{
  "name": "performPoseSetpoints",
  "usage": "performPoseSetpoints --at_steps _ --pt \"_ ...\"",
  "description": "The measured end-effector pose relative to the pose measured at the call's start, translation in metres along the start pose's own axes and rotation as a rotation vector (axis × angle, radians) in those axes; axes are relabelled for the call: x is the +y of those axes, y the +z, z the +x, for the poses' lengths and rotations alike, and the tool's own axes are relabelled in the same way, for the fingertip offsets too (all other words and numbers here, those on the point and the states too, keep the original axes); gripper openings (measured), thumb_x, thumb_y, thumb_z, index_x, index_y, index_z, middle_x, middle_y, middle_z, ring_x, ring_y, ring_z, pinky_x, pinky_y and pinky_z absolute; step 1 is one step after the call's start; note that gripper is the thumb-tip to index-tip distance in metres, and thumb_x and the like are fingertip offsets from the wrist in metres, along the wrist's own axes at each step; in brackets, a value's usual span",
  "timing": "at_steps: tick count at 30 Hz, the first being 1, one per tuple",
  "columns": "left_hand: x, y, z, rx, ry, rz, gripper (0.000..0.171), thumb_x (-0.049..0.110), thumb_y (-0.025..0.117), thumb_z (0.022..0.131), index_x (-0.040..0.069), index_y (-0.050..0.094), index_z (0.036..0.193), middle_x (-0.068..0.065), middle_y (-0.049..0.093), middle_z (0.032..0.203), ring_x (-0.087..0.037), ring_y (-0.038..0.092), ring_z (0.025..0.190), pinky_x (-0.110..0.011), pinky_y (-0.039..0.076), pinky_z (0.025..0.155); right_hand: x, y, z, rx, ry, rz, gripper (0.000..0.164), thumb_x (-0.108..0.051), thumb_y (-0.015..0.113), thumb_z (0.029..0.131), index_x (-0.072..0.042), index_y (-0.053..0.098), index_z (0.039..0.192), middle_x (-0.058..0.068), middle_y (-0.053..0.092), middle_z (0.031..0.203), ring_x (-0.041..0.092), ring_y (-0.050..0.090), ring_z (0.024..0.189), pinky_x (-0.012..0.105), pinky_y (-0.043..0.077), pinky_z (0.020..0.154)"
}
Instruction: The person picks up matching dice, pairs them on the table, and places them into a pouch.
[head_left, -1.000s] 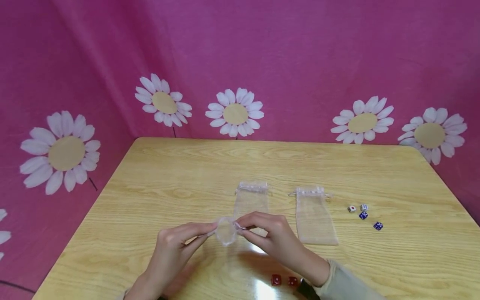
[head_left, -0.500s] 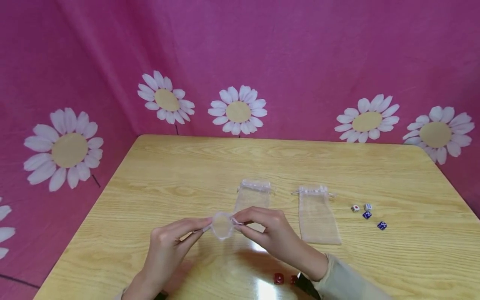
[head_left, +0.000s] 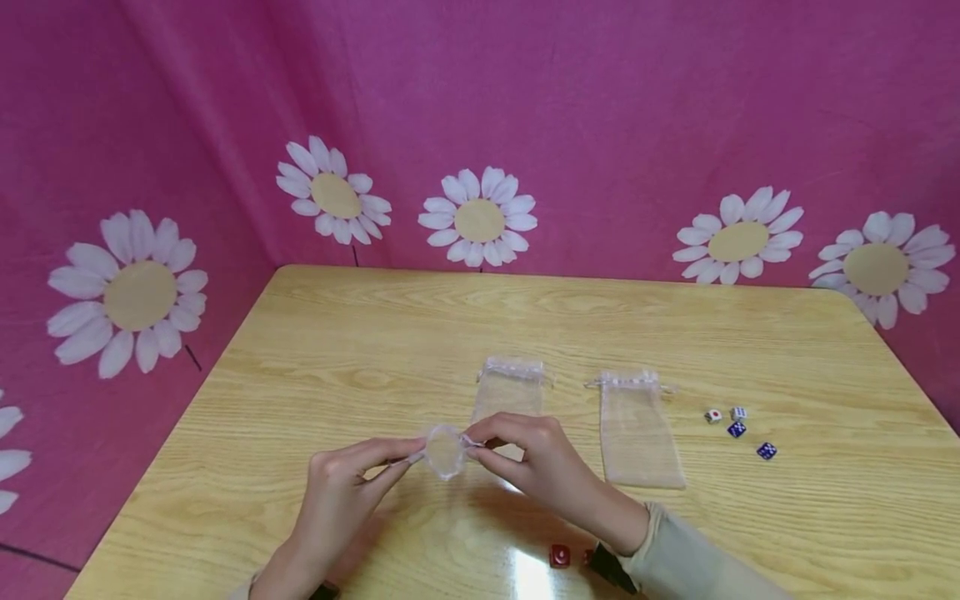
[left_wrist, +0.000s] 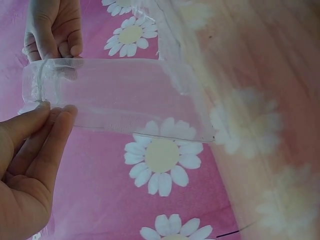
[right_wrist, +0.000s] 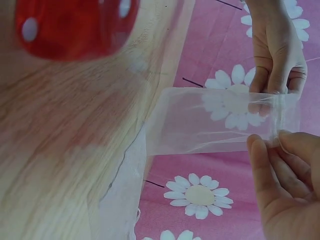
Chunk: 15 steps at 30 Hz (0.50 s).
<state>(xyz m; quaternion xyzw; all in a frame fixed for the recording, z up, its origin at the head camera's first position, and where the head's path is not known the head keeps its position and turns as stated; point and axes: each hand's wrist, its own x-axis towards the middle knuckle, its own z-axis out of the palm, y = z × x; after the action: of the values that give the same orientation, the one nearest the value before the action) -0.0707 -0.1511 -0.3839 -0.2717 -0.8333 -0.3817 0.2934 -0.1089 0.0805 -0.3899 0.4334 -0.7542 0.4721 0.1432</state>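
Between my two hands a sheer white organza drawstring bag [left_wrist: 115, 95] hangs with its mouth spread into a round opening, as the head view shows from above. My left hand [head_left: 345, 483] pinches one side of the rim between thumb and fingers. The opposite side is pinched by my right hand [head_left: 543, 467]. In the right wrist view the bag [right_wrist: 210, 122] looks see-through, with nothing visible inside. Behind my right hand lies a second organza bag [head_left: 510, 387], partly hidden. A third bag [head_left: 641, 433] lies flat to the right.
To the right of the bags are two white dice [head_left: 713, 416] and two blue dice [head_left: 767, 451]. Near my right forearm sits a red die [head_left: 559, 556], with another partly covered by a black wrist strap [head_left: 613, 570]. A pink daisy-print cloth [head_left: 600, 125] rises behind the wooden table [head_left: 360, 333].
Both hands keep hold of the bag's rim, and its opening looks slightly narrower than a second ago. The view has shifted a little, and my right forearm now covers more of one red die.
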Motion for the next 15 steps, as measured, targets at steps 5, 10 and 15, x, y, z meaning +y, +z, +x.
performPoseSetpoints --at_steps 5,10,15 --pt "-0.0034 0.0034 -0.0042 -0.023 -0.017 -0.026 0.011 0.007 0.077 0.079 0.008 0.079 0.090 -0.004 0.078 0.084 -0.009 0.074 0.074 -0.007 0.054 0.068 0.0007 -0.0001 -0.0016 -0.004 0.022 -0.027 0.014 0.004 0.072 0.083 -0.004 0.071 0.094 0.007 0.076 0.090 0.012 0.072 0.077 0.015 0.058 0.073" --pt "-0.0039 0.0061 -0.0056 -0.026 -0.042 -0.042 0.010 0.013 0.074 0.083 0.008 0.079 0.090 -0.005 0.078 0.084 -0.011 0.075 0.075 -0.008 0.055 0.068 0.0005 -0.0012 -0.0032 -0.018 0.033 -0.047 0.013 0.003 0.072 0.083 -0.004 0.071 0.094 0.006 0.076 0.089 0.010 0.071 0.076 0.013 0.057 0.073" --pt "-0.0026 0.0077 -0.0047 -0.004 -0.056 -0.041 0.019 -0.003 0.080 0.072 0.007 0.079 0.088 -0.005 0.078 0.083 -0.008 0.074 0.075 -0.008 0.055 0.068 0.0000 -0.0028 -0.0048 -0.024 0.047 -0.054 0.015 0.004 0.072 0.083 -0.003 0.071 0.095 0.008 0.076 0.090 0.012 0.071 0.076 0.011 0.056 0.071"
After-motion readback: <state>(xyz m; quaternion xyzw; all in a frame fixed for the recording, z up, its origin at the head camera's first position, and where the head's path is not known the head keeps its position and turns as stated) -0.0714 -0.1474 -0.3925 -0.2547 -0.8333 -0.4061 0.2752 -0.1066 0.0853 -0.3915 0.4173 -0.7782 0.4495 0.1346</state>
